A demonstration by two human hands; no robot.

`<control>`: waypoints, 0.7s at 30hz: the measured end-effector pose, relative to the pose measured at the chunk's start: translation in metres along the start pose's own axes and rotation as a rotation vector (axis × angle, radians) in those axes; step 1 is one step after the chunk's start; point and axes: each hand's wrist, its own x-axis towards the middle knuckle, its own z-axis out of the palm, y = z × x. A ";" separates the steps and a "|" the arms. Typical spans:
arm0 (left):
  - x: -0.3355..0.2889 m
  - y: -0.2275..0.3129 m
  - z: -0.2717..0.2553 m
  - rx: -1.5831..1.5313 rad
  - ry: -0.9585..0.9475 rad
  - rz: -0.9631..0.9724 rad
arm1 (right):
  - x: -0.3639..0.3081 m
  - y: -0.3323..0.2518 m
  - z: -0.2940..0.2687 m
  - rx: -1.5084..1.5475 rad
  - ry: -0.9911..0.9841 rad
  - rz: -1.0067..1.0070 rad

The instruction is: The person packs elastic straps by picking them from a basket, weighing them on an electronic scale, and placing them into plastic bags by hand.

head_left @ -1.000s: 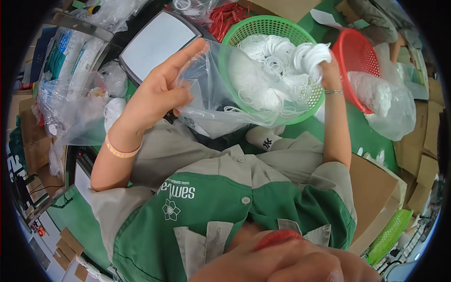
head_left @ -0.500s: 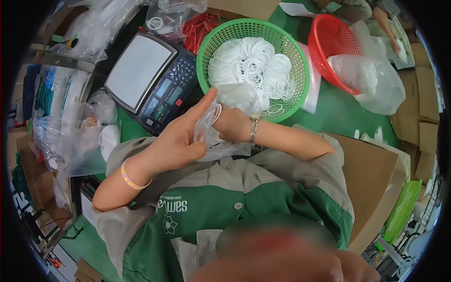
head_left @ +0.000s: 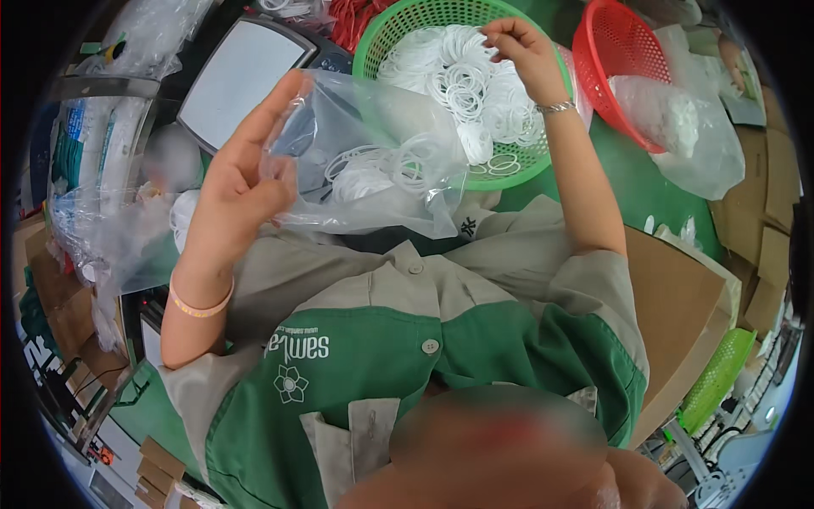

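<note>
Clear thin plastic bag (head_left: 339, 123) on left hand (head_left: 242, 174): grasping it, index finger stretched along the film, thumb lower down, mouth apparently propped apart between them. Exact finger contact under the film hard to tell. Loose white rubbery-looking rings (head_left: 365, 174) lie low inside the bag, coils bunched toward its right part.

Right hand (head_left: 524, 58): released, fingers loosely bent and parted, nothing visible in them. It hovers over the upper right of the round green perforated plastic basket (head_left: 521, 165); looks apart from the contents, though depth is hard to judge. Basket holds a big heap of matching white rings (head_left: 462, 85), a few single ones near the lower rim. The bag overlaps the basket's lower left side.

Step, judged: bagging rings by handfuls, partly done, right hand between grabs or reaching for one. Next move would call for right fingers dipping down and closing on a bunch, left hand holding the mouth wide for the drop; thin rings could snag or trail over the film edge.

Further out: flat grey-topped scale (head_left: 244, 81) left of the bag, its pan bare; red stringy bundle (head_left: 354, 25) behind it; red perforated plastic basket (head_left: 617, 55) to the right.
</note>
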 end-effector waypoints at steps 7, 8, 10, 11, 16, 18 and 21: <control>-0.001 -0.002 -0.009 0.019 0.075 -0.031 | -0.085 0.186 -0.013 -1.239 -0.244 0.529; -0.001 -0.003 -0.011 0.025 0.075 -0.028 | -0.083 0.175 -0.005 -1.238 -0.240 0.533; 0.000 -0.005 -0.013 0.029 0.093 -0.031 | -0.077 0.166 0.007 -1.141 -0.258 0.744; 0.001 -0.004 -0.013 0.037 0.090 -0.023 | -0.075 0.169 0.005 -1.139 -0.267 0.741; 0.011 0.000 -0.024 0.063 0.128 0.004 | -0.063 0.172 -0.024 -1.077 -0.267 0.661; 0.019 0.016 -0.038 -0.127 0.185 0.066 | -0.062 0.173 -0.033 -1.079 -0.320 0.587; 0.009 0.057 -0.052 -0.496 0.045 0.172 | -0.061 0.171 -0.023 -1.074 -0.414 0.536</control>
